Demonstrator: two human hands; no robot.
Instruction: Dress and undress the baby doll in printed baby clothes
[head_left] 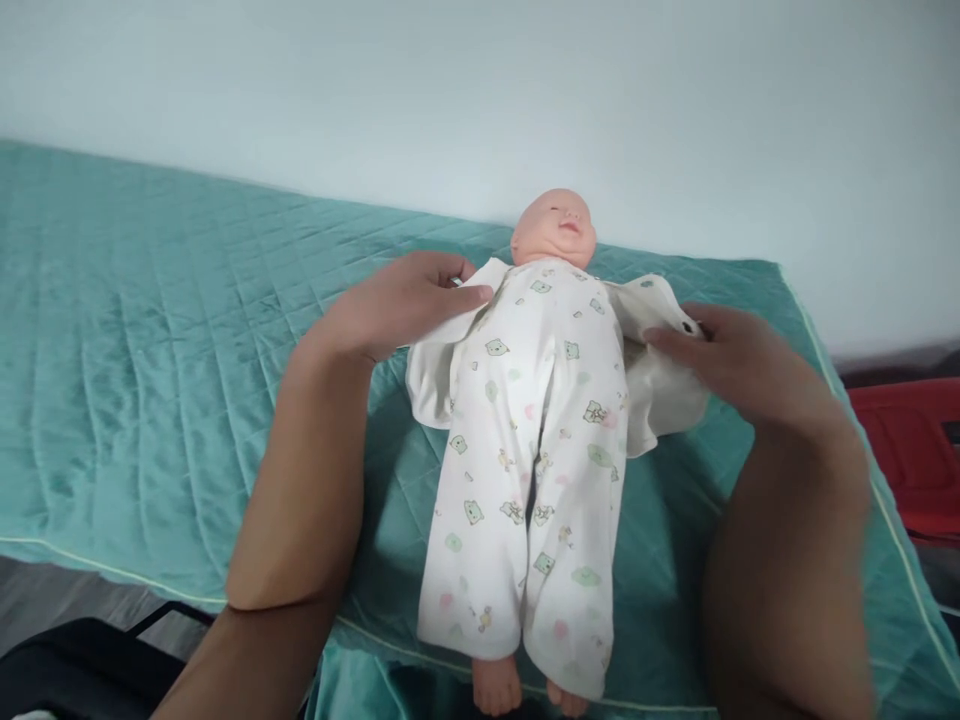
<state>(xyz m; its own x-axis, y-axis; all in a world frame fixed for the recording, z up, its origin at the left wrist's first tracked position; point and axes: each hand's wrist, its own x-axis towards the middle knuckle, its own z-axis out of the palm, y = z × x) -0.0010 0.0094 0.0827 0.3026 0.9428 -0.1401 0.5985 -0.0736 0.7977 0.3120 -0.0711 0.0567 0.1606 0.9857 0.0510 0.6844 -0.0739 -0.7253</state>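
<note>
A baby doll (556, 225) lies on its back, head away from me and bare feet toward me. Its white printed trousers (487, 480) reach high up the chest. Around the shoulders is a white baby shirt (660, 395), spread apart at the front. My left hand (412, 300) pinches the shirt's edge on the left, thumb on top, near the doll's shoulder. On the right, my right hand (739, 355) grips the opposite front flap, where a dark snap shows by the fingers. The doll's arms are hidden by the cloth.
The doll rests on a green quilted bed cover (150, 350) against a pale wall (375, 100). Beyond the bed's right edge stands a red plastic object (907, 450). A black bag-like item (82, 665) sits at lower left on the floor side.
</note>
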